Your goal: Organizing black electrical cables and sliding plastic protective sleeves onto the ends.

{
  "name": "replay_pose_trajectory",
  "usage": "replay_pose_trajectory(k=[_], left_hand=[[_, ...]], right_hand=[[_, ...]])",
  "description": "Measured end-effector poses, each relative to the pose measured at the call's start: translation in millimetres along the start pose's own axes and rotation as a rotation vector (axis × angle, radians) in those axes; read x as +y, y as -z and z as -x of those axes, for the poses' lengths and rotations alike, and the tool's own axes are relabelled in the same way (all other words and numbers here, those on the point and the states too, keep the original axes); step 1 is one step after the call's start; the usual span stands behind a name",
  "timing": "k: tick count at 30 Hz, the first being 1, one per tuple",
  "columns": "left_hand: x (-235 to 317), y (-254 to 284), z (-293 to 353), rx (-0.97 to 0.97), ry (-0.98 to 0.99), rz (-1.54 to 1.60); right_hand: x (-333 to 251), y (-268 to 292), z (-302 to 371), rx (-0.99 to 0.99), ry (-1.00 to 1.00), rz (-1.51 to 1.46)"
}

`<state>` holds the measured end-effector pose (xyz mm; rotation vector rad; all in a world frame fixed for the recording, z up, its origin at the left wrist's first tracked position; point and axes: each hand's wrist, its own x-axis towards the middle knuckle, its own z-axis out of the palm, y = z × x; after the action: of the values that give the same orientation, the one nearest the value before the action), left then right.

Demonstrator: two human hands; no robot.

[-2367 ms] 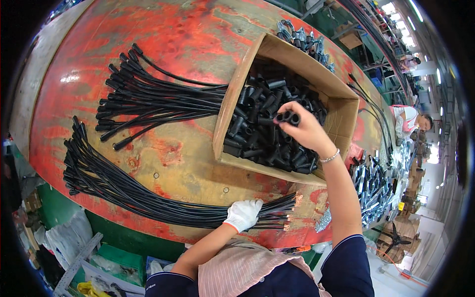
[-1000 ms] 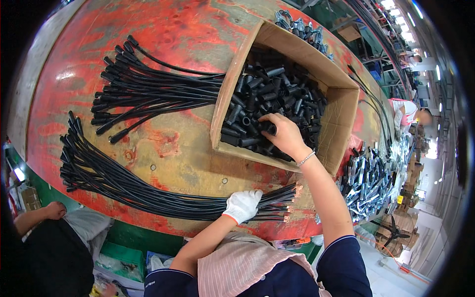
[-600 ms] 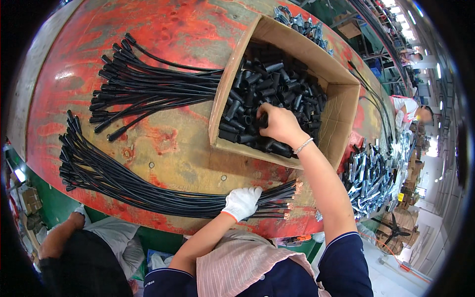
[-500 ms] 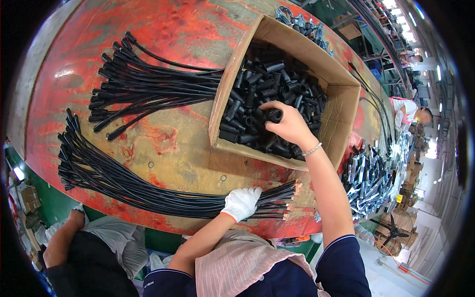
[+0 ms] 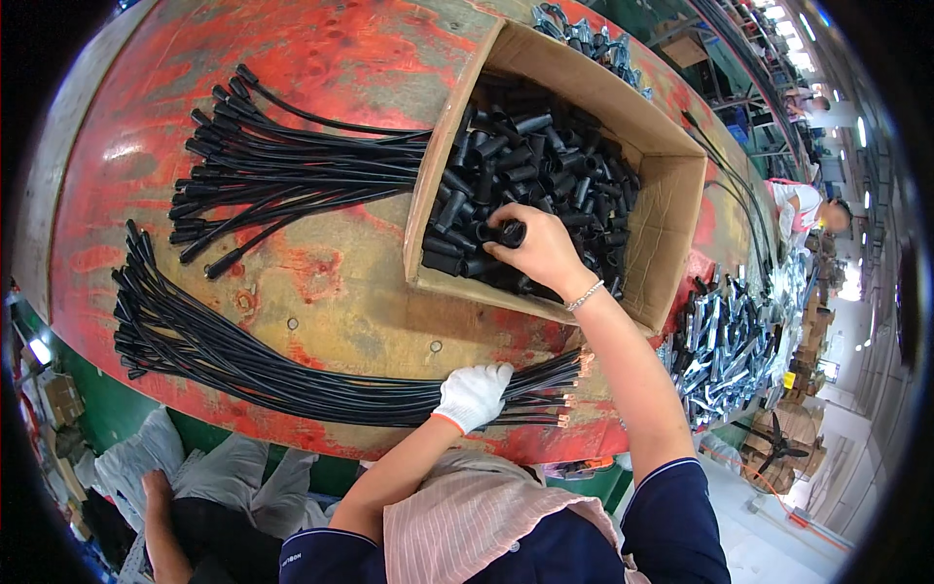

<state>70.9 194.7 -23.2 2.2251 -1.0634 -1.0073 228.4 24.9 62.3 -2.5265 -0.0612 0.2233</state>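
My right hand [image 5: 538, 249], bare with a bracelet at the wrist, is inside a cardboard box [image 5: 671, 209]. Its thumb and fingers pinch a short black plastic sleeve [image 5: 512, 233] with a round open end. Many similar black sleeves [image 5: 559, 161] lie loose below it. In a white glove, my left hand [image 5: 474, 397] is closed over a bundle of black cables [image 5: 292, 375], close to their bare copper ends [image 5: 567, 401]; the glove hides how many it grips. This bundle stretches left along the near side of the table, with black connectors at its far-left end.
A second bundle of black cables [image 5: 311, 161] runs left from the box. Shiny metal clamps [image 5: 725, 341] are heaped right of it, with more metal parts [image 5: 589, 44] behind. A co-worker's arm [image 5: 165, 526] is at lower left. The worn red table [image 5: 389, 58] carries everything.
My right hand has shifted slightly left within the box, still pinching the black sleeve. The box sits a little further left. At lower left, the co-worker's arm has moved down and right.
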Motion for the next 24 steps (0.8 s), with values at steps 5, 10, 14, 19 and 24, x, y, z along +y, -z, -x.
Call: replay_pose_trajectory(k=[5,10,14,19,24], left_hand=[[3.8,9.9,2.7,-0.003,-0.008,0.003],[8.5,3.6,-1.3,0.032,-0.026,-0.067],[19.2,21.6,-13.6,-0.199,0.116,-0.131],[41.3,57.2,-1.7,-0.138,0.133,-0.111],[29.4,80.5,13.3,-0.02,0.059,0.35]], right_hand=[[-4.5,-14.9,-0.3,0.004,-0.017,0.079],[3.3,2.1,17.6,0.327,0.076,-0.4],[-2.1,63.0,81.9,0.574,-0.095,-0.396],[4.5,104.3,222.5,0.856,-0.386,-0.812],[21.4,83.8,323.3,1.052,-0.406,-1.022]])
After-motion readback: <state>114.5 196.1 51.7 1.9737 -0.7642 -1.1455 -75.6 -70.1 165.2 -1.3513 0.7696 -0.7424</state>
